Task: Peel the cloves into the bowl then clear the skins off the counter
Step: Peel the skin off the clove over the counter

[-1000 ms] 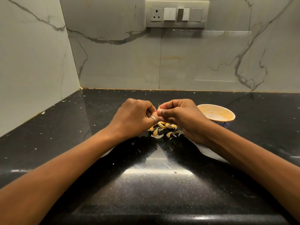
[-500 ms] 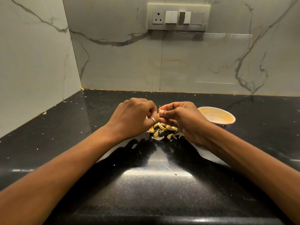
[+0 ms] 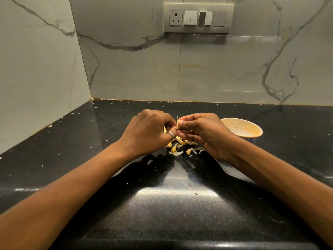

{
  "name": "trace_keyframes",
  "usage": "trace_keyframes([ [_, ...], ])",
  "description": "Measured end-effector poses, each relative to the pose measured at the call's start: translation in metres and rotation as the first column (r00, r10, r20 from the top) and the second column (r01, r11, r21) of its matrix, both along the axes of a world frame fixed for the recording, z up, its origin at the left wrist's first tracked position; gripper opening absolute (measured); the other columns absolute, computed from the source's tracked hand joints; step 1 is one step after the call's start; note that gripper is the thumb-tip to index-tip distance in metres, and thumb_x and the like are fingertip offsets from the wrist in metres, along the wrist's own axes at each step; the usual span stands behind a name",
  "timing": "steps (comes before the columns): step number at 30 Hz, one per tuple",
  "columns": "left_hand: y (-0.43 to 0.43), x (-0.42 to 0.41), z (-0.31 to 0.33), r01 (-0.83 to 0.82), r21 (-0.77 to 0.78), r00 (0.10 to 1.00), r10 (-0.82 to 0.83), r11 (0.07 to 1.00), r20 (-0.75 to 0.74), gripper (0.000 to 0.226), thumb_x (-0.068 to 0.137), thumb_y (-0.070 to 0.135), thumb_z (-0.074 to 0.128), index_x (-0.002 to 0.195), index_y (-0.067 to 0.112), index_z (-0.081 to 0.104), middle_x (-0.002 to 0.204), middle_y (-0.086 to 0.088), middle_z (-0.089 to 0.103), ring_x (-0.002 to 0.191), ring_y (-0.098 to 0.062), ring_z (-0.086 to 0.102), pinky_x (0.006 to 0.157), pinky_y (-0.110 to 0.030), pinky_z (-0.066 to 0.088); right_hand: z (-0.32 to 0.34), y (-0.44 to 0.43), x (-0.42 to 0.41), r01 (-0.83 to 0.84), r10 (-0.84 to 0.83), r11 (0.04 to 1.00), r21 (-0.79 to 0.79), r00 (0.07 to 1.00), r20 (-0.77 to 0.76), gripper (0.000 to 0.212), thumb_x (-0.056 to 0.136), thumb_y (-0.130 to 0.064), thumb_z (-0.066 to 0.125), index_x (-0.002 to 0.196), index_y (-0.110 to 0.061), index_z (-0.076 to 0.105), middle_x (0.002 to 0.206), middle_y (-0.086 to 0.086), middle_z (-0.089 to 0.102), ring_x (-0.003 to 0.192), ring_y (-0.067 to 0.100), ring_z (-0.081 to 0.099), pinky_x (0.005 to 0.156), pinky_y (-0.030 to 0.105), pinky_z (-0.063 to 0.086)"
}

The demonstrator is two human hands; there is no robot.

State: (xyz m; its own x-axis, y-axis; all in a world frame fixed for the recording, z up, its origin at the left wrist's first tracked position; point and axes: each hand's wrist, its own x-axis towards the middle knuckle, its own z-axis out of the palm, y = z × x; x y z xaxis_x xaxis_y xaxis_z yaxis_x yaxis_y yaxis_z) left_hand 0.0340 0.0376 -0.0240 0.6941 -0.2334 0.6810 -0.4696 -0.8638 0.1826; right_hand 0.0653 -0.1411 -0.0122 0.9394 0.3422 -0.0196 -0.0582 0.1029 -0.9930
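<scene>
Papery clove point(image 3: 178, 123) pinched between left hand point(image 3: 149, 131) and right hand point(image 3: 203, 134), mid-peel.
Next, probably: strip clean, drop into bowl point(image 3: 242, 128), centre-right of frame.

No text, label, brand or number can be read; the switch panel point(image 3: 198, 18) on the wall is unmarked.
</scene>
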Motion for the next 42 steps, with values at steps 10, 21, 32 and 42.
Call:
trace_keyframes([
  [10, -0.0020, -0.0013, -0.0012, 0.022, -0.053, 0.998, -0.025, 0.998, -0.059, 0.031, 0.083, 0.044, 0.056, 0.087, 0.021, 0.076, 0.062, 0.021, 0.051, 0.055, 0.002, 0.049, 0.057, -0.026, 0.044, -0.0007, -0.0016, 0.0002, -0.007, 0.007, 1.000, 0.001, 1.000, -0.010, 0.010, 0.090, 0.007, 0.064, 0.098, 0.009, 0.071, 0.087, 0.020, 0.072, 0.073, 0.021, 0.071, 0.070, 0.025, 0.062],
  [21, -0.0012, -0.0016, 0.0019, 0.054, -0.113, 0.995, -0.062, 0.992, -0.072, 0.009, 0.089, 0.021, 0.073, 0.091, 0.014, 0.079, 0.057, 0.027, 0.050, 0.056, 0.012, 0.054, 0.053, -0.004, 0.033, -0.0018, -0.0013, 0.0011, -0.020, 0.020, 0.999, 0.030, 1.000, 0.012, 0.009, 0.088, 0.007, 0.067, 0.095, 0.007, 0.072, 0.095, 0.023, 0.074, 0.081, 0.025, 0.074, 0.070, 0.025, 0.062],
  [32, -0.0021, -0.0002, -0.0011, 0.005, -0.100, 0.994, -0.016, 0.995, -0.108, 0.012, 0.090, 0.022, 0.069, 0.091, 0.014, 0.078, 0.061, 0.024, 0.053, 0.053, 0.005, 0.053, 0.052, -0.009, 0.033, -0.0028, 0.0002, -0.0012, -0.041, 0.043, 0.999, -0.024, 0.997, 0.063, 0.010, 0.088, 0.010, 0.066, 0.094, 0.007, 0.073, 0.094, 0.024, 0.074, 0.083, 0.026, 0.074, 0.079, 0.029, 0.062],
  [42, -0.0003, 0.0019, 0.0017, -0.016, -0.210, 0.990, -0.013, 0.978, -0.139, 0.009, 0.088, 0.020, 0.070, 0.085, 0.015, 0.075, 0.067, 0.008, 0.067, 0.057, -0.004, 0.059, 0.054, -0.016, 0.046, -0.0014, 0.0003, -0.0019, -0.074, 0.074, 0.997, 0.001, 0.994, 0.078, 0.011, 0.090, 0.011, 0.062, 0.096, 0.006, 0.071, 0.091, 0.022, 0.072, 0.079, 0.024, 0.074, 0.072, 0.025, 0.061],
])
